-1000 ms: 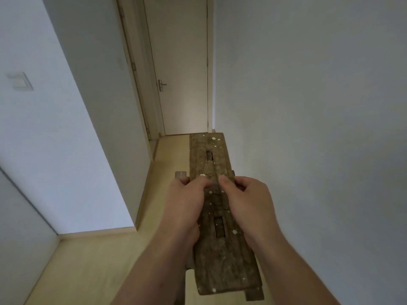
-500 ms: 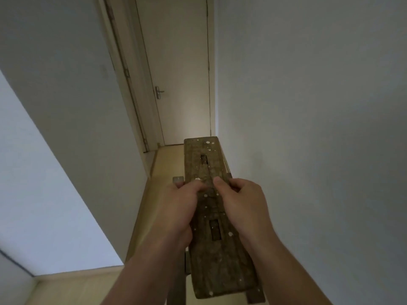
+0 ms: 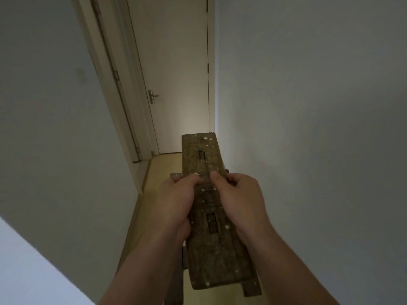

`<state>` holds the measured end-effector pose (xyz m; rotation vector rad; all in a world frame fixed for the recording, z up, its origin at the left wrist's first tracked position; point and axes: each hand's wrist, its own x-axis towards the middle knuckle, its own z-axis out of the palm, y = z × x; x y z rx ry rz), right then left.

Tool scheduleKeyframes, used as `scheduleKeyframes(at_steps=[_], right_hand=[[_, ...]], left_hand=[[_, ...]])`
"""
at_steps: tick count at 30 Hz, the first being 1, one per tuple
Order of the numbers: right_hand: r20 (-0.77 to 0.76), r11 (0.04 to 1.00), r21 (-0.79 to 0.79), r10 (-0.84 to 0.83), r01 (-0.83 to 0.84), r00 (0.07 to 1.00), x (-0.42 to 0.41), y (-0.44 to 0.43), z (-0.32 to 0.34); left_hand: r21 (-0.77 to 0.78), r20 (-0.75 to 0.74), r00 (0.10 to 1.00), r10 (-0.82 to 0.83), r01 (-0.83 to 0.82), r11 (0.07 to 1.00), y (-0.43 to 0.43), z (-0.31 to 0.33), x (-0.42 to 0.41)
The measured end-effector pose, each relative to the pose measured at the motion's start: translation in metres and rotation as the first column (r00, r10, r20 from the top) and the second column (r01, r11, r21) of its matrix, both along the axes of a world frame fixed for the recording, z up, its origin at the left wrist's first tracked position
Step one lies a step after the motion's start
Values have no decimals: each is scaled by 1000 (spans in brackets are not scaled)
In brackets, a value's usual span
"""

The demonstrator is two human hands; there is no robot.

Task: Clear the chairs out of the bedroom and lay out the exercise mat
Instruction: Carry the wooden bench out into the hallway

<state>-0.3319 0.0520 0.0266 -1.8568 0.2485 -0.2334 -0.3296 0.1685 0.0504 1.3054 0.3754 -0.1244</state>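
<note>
A long, narrow wooden bench (image 3: 217, 258), dark and flecked with white paint, is held lengthwise in front of me, seat up, its far end pointing down the hallway. My left hand (image 3: 174, 201) grips its left edge near the middle, thumb on top. My right hand (image 3: 240, 199) grips the right edge opposite, thumb also on top. Two slots show in the seat. Parts of the legs show below the seat at the near end. No exercise mat is in view.
I stand in a narrow hallway with pale wooden floor (image 3: 163, 170). A shut door with a metal handle (image 3: 152, 96) closes the far end. An open doorway frame (image 3: 114, 75) is on the left wall. A plain wall (image 3: 308, 128) runs close on the right.
I have moved forward down the hallway with the bench. The left wall corner has slid back past me and the far door looks nearer. Both hands keep the same grip.
</note>
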Motion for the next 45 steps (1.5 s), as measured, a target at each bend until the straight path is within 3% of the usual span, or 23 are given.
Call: scheduleKeyframes(at_steps=[10,25,45], right_hand=[[-14,999,7,-40,40,999,178,-2,6],[-64,997,32,72,-70,995,476,-42,-7],[-100,999,-15,30,-32,994,853,-2,-16]], left_hand=[[-18,-1,997,-75,75,997,-2,9,184],[70,-67,997,33,-28,997,-40,-3,469],[110,-94,996,3,7,994,0,-15,855]])
